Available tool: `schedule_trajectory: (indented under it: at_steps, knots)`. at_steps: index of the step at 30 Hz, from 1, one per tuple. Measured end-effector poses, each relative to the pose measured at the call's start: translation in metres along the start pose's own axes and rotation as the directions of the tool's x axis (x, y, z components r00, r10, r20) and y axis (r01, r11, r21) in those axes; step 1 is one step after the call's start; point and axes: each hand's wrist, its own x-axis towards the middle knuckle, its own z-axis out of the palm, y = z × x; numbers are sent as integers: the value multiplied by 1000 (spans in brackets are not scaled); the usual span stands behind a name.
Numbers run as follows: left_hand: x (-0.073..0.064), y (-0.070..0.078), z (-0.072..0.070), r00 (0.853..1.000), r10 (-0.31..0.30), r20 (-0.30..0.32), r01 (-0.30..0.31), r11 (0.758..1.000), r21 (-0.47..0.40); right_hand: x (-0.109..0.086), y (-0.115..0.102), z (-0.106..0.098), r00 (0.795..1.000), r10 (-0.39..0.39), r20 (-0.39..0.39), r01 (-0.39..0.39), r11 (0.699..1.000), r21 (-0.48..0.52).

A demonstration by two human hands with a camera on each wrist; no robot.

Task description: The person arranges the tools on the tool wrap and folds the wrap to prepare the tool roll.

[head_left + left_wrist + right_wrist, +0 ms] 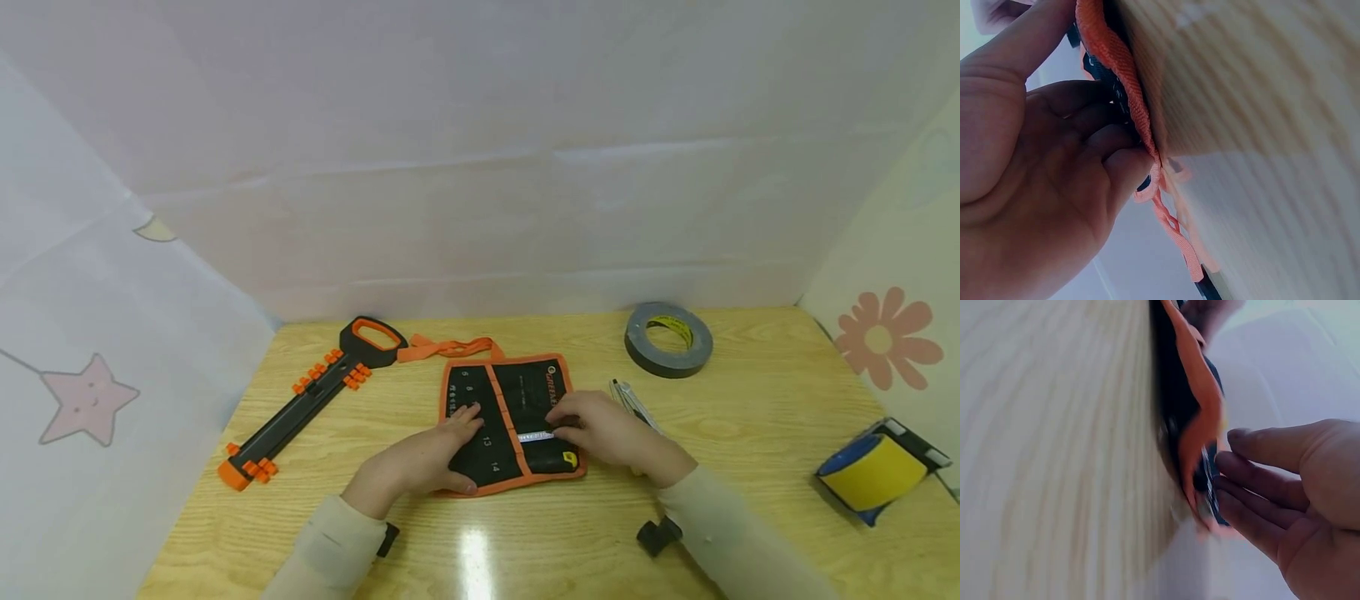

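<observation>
A black tool pouch (534,382) with orange trim and printed numbers lies flat on the table. My left hand (423,457) rests on its left half with fingers spread; the left wrist view shows the fingers against the pouch's orange edge (1125,78). A silver, wrench-like piece (534,436) lies across a pocket on the right half. At its right end are the thumb and fingertips of my right hand (607,429). In the right wrist view these fingers are nearly straight, with a gap between thumb and forefinger. Beside that hand lie loose silver wrenches (633,403), partly hidden.
On the left lies a black rack (303,408) with orange clips and a handle. An orange strap (450,348) trails from the pouch towards it. A grey tape roll (669,340) lies at the back right; a blue and yellow object (873,473) stands at the right edge.
</observation>
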Motion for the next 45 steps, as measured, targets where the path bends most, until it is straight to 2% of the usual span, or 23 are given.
schedule_trajectory:
  at_steps: [6, 12, 28, 37, 45]
  knots:
    - [-1, 1, -2, 1000, 3, 3, -3, 1000, 7, -18, 12, -12, 997, 37, -73, -42, 997, -67]
    - [-1, 0, -1, 1000, 2, 2, -2, 1000, 4, -24, 17, -12, 997, -16, -77, 6, 991, -132]
    - [-1, 1, 0, 1000, 4, -6, -4, 1000, 7, -11, 4, 4, 998, -25, -49, 16, 985, -173]
    - [0, 0, 1, 1000, 2, -13, -2, 1000, 12, 0, 0, 10, 1000, -15, 13, 16, 995, -98]
    - [0, 1, 2, 1000, 3, -11, -3, 1000, 7, 3, -1, 13, 1000, 5, 12, -4, 996, -88]
